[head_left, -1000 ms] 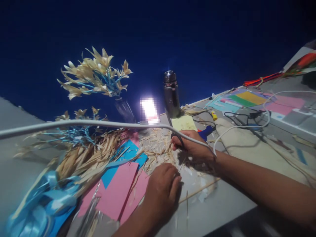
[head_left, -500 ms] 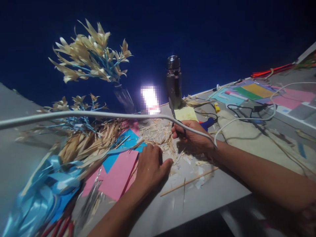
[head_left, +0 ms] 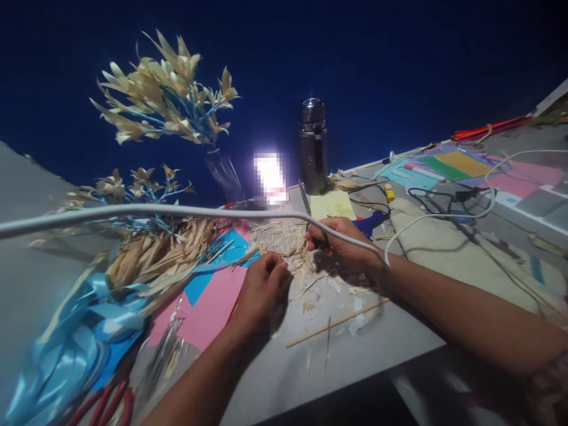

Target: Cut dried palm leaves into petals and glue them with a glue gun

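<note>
My right hand point(head_left: 339, 241) is closed round the dark handles of scissors point(head_left: 305, 199), whose blade points away from me. Dry, straw-coloured scraps point(head_left: 284, 236) lie spread on the table around both hands. My left hand point(head_left: 265, 290) is bent over the table beside the scraps, thumb and fingers drawn together. Whatever may be between those fingers is hidden. Left of it lie pink paper point(head_left: 210, 305) and blue paper point(head_left: 231, 238). A thin wooden stick point(head_left: 337, 324) rests in front of the hands.
A white cable point(head_left: 177, 209) crosses above the table. Behind stand a dark bottle point(head_left: 313, 157) and a glass vase point(head_left: 222, 173) of pale flowers point(head_left: 155, 100). Dry husks point(head_left: 142, 260), blue ribbon point(head_left: 66, 355) and red handles point(head_left: 106, 402) lie left. Right is a cream cloth point(head_left: 426, 248).
My left hand's thumb and fingers have come together; before, the thumb stood apart. My right hand with the scissors has shifted very slightly left.
</note>
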`<state>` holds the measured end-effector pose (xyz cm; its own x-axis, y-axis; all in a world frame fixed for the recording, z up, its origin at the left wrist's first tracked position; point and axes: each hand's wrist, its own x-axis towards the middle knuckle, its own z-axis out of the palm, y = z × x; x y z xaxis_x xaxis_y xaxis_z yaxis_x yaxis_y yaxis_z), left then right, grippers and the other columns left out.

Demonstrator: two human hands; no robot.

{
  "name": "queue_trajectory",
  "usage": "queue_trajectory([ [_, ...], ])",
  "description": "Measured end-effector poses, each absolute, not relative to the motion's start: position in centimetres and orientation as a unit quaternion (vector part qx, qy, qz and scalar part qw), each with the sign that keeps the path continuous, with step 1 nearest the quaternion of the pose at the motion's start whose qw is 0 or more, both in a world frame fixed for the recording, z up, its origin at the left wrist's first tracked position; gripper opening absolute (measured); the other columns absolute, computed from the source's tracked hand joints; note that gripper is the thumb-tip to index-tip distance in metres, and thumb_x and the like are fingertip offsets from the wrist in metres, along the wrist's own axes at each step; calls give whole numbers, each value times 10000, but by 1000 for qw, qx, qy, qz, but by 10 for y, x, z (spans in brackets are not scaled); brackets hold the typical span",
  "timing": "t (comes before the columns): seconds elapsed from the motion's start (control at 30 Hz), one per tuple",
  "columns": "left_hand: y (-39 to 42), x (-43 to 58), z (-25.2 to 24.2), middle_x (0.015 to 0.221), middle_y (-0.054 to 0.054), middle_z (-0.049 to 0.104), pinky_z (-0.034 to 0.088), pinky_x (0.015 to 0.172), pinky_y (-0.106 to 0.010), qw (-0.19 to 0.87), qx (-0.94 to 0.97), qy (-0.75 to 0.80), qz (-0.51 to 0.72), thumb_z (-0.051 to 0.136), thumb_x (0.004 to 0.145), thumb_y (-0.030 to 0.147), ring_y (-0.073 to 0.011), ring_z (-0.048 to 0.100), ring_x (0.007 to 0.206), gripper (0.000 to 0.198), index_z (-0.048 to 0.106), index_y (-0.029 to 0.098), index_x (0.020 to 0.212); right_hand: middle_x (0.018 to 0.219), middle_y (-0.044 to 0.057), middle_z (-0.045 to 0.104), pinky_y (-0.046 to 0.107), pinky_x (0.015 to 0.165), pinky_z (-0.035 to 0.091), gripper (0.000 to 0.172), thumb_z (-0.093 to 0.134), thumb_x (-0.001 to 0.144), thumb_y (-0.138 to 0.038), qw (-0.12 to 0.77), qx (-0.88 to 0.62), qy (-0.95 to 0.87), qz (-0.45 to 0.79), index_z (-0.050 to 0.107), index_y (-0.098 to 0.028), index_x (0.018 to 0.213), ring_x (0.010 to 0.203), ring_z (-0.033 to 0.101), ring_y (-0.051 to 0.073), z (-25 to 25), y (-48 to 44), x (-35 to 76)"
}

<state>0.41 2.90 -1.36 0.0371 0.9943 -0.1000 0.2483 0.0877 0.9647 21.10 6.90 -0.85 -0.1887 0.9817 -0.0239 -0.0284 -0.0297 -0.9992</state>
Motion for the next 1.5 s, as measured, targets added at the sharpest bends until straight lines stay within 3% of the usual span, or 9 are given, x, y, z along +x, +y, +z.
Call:
queue_trajectory([
  [0.23,40,0,-10,681,-14,680,478,560,-233,654,355,497,445,875,623,220,-103,585,548,311,681,130,849,630,11,636,234,479,380,422,814,708,-541,418,-420,-546,592,677,-143,744,515,510,103,-7,59,204],
  [0.4,39,0,-5,726,-18,709,498,543,-257,605,374,517,477,831,681,236,-152,643,587,266,673,170,885,648,-11,626,243,534,382,329,813,722,-446,365,-438,-622,537,652,-162,768,579,550,127,-15,61,204],
  [0.53,39,-7,-10,537,44,544,328,418,-209,548,478,545,417,739,745,239,-101,459,434,102,651,187,750,698,3,665,243,551,337,184,749,793,-343,293,-483,-718,408,677,-174,783,629,559,137,-22,63,208],
  [0.67,38,-13,-15,512,46,476,225,383,-214,498,558,570,340,674,787,261,-96,375,411,181,597,201,634,773,16,704,252,595,322,113,713,828,-300,256,-523,-756,299,713,-188,849,697,585,153,-16,60,209],
  [0.9,43,-10,0,600,38,543,285,433,-197,470,519,543,464,665,850,256,-90,416,481,89,691,173,832,778,45,686,295,615,273,88,734,831,-285,181,-576,-780,167,729,-202,802,711,569,188,-5,52,212],
  [1.1,48,-10,1,634,59,481,219,381,-153,717,293,386,500,657,867,115,-34,285,409,100,575,166,843,685,4,630,281,603,290,122,762,771,-197,126,-537,-789,269,644,-184,743,662,555,163,-7,52,215],
  [1.23,46,-7,-2,615,80,406,287,399,-153,688,269,357,572,617,926,140,-48,307,422,145,527,194,826,801,34,670,270,645,372,34,657,831,-151,195,-501,-785,309,653,-173,805,737,586,170,-1,48,207],
  [1.4,33,13,-4,596,73,431,362,468,-176,608,326,336,641,670,932,261,-76,397,486,155,553,210,845,777,18,675,244,583,454,232,736,839,-381,246,-355,-584,688,675,-174,925,654,605,139,-14,24,179],
  [1.5,23,25,-4,595,66,454,396,506,-186,597,352,341,635,682,927,313,-91,457,529,165,572,216,852,635,-4,635,196,465,402,370,798,784,-490,240,-294,-454,806,666,-149,847,490,524,86,-27,15,169],
])
